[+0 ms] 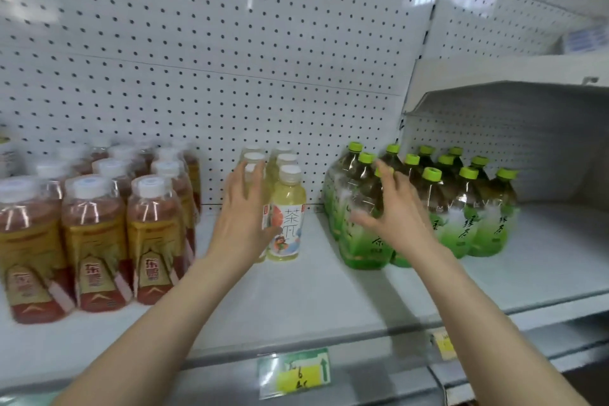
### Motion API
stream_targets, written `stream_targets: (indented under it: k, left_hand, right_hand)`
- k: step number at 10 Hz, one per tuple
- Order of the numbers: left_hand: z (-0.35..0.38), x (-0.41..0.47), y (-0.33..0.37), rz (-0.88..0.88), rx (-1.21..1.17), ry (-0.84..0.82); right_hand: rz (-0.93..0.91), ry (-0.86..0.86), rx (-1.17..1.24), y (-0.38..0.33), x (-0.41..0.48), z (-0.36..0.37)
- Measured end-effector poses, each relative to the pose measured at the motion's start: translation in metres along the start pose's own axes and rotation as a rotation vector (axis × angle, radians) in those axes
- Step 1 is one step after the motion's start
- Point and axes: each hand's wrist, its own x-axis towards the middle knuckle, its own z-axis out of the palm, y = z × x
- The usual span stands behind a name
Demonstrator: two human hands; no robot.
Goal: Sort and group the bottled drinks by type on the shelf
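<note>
Both bare forearms reach up from the bottom edge, converging slightly toward the centre. The left forearm enters at about 7 o'clock and runs toward 1 o'clock; the left hand [242,208] is seen from the back, fingers extended upward and loosely spread, thumb toward 3 o'clock, nothing gripped. The right forearm enters at about 5 o'clock and runs toward 11 o'clock; the right hand [392,208] is also uncurled, fingers splayed and pointing to 11 o'clock, thumb stretched toward 9 o'clock, slightly blurred.
</note>
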Motion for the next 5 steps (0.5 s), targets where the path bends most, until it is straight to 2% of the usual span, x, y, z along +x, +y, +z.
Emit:
stream_targets:
  k: [1,2,4,5]
  left_hand:
    - [0.024,0.012,0.0,-0.087,0.009,0.048]
    - [0.034,0.016,0.003,-0.117,0.032,0.136]
    - [0.035,0.008,0.012,-0.176,0.106,0.096]
    - [0.024,-0.016,0.02,-0.189,0.12,0.077]
  right_hand:
    - [-0.103,-0.021,-0.019,0.011,0.007,0.012]
    - [-0.147,0.036,0.013,0.022,0.011,0.026]
    - [-0.249,0.019,-0.032,0.034,0.008,0.029]
    - [-0.272,-0.004,-0.051,0.044,0.005,-0.017]
